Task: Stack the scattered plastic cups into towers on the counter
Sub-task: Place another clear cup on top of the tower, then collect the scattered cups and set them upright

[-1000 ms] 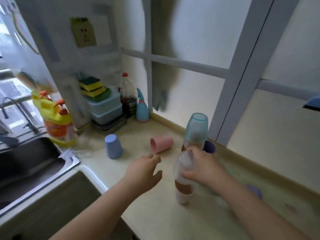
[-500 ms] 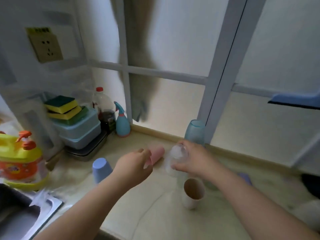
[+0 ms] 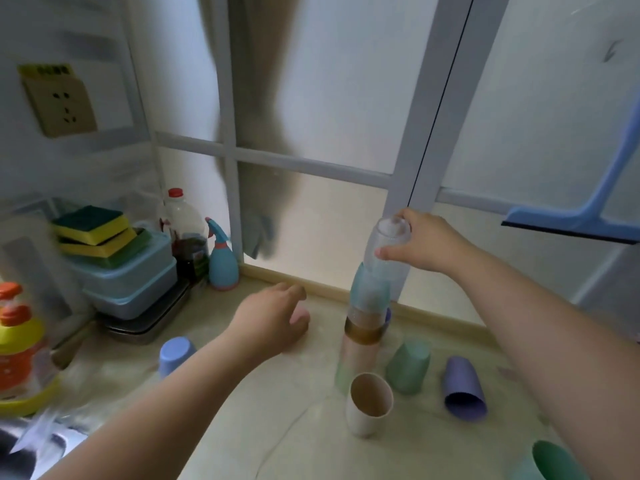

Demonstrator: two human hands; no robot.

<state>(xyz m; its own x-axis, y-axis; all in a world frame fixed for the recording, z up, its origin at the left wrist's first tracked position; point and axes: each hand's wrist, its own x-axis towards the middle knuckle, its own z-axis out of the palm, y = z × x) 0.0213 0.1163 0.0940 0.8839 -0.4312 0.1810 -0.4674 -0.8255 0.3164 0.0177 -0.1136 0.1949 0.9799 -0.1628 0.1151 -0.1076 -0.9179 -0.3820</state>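
Observation:
A tower of upturned cups [image 3: 363, 327] stands on the counter [image 3: 270, 424] near the window frame. My right hand [image 3: 424, 242] grips a clear cup [image 3: 386, 247] upside down on top of the tower's teal cup. My left hand [image 3: 273, 318] hovers low over a pink cup [image 3: 300, 316] lying on its side, fingers curled, and hides most of it. A cream cup [image 3: 369, 403] stands upright in front of the tower. A green cup [image 3: 408, 367] stands upturned, a purple cup [image 3: 462, 388] lies on its side, and a blue cup [image 3: 175, 355] stands upturned at left.
Another green cup [image 3: 554, 462] sits at the bottom right corner. Stacked food boxes with sponges [image 3: 117, 265], a dark bottle [image 3: 183, 233] and a spray bottle [image 3: 221, 258] fill the back left. A yellow soap bottle [image 3: 20, 344] stands by the sink [image 3: 34, 448]. A blue squeegee [image 3: 581, 206] hangs at right.
My right hand lifted the clear cup from near the cream cup up onto the top of the tower. My left hand moved forward over the pink cup. The view shifted right.

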